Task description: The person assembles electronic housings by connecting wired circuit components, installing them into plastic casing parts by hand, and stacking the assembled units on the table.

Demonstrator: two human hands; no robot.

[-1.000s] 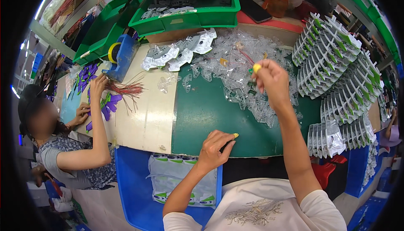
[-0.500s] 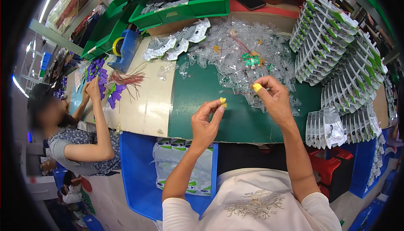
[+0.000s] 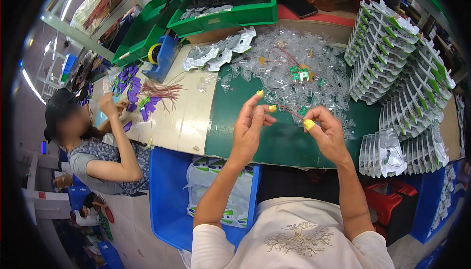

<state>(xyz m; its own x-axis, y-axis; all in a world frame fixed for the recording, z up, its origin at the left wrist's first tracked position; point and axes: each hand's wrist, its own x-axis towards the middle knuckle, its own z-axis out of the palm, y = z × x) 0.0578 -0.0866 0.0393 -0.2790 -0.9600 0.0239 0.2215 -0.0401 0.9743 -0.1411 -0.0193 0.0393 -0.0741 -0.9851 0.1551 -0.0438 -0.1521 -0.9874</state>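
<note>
My left hand [image 3: 249, 131] is raised over the green work mat [image 3: 230, 149], with yellow covers on two fingertips. Its index finger points up and its thumb stands apart from it. A thin red wire [image 3: 293, 114] runs from close by a covered fingertip of that hand across to my right hand [image 3: 327, 136]. There the thumb and index finger, with a yellow cover, pinch the wire. Behind both hands spreads a pile of clear plastic pieces [image 3: 274, 73]. On the pile lie small green circuit boards [image 3: 300, 75] with red wires.
Stacked grey-and-green curved parts [image 3: 387, 58] rise at the right. Green bins [image 3: 225, 16] stand at the back, near a phone [image 3: 298, 4]. Beside a blue tape dispenser [image 3: 164, 63], a co-worker [image 3: 113, 156] handles purple parts. A blue tub [image 3: 169, 210] hangs below the table edge.
My left hand has risen and its fingers have spread. My right hand has moved slightly down, still pinching. The whole view has shifted a little to the right and down.
</note>
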